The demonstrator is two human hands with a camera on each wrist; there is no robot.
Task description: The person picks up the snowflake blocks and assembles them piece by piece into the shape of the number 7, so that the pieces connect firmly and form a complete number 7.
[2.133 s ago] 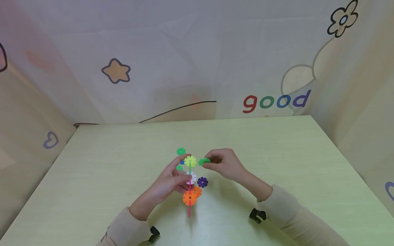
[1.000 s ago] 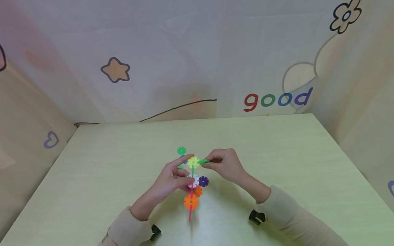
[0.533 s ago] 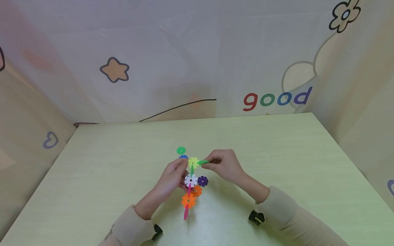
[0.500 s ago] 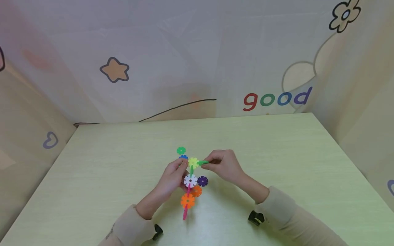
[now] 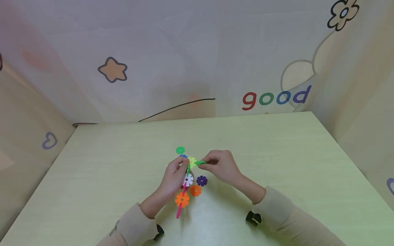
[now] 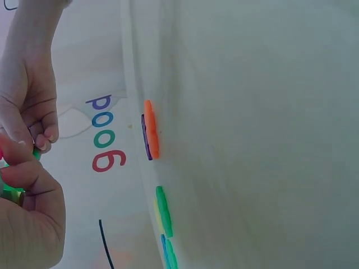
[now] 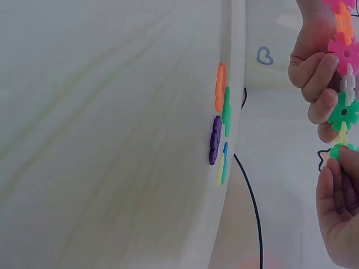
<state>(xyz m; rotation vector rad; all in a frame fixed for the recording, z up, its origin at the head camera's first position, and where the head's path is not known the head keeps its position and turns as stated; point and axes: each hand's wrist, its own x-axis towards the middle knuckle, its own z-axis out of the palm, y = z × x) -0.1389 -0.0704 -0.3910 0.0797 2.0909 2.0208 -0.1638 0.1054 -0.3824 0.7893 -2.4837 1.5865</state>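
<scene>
My left hand (image 5: 172, 177) grips a chain of slotted plastic discs, its thumb and forefinger near the upper end. From the bottom, pink, orange (image 5: 182, 199), pink, white (image 5: 188, 179), green and yellow (image 5: 192, 162) discs follow each other, flat and edge-on by turns. In the right wrist view the chain's green disc (image 7: 343, 112) lies by the left hand's curled fingers. My right hand (image 5: 222, 165) pinches another green disc (image 5: 200, 163) between thumb and forefinger, and it meets the yellow disc's edge. How deep the slots engage is too small to tell.
Loose discs lie on the pale table (image 5: 261, 143) beyond and beside the chain: a green one (image 5: 180, 150), a blue one (image 5: 183, 156), a purple one (image 5: 201, 180) and an orange one (image 5: 195, 190). A printed curtain (image 5: 172, 68) stands behind the table.
The right hand's green disc, apart from the yellow disc at first, now touches it. My left thumb has moved up from the white disc, and the chain's lower end has swung left.
</scene>
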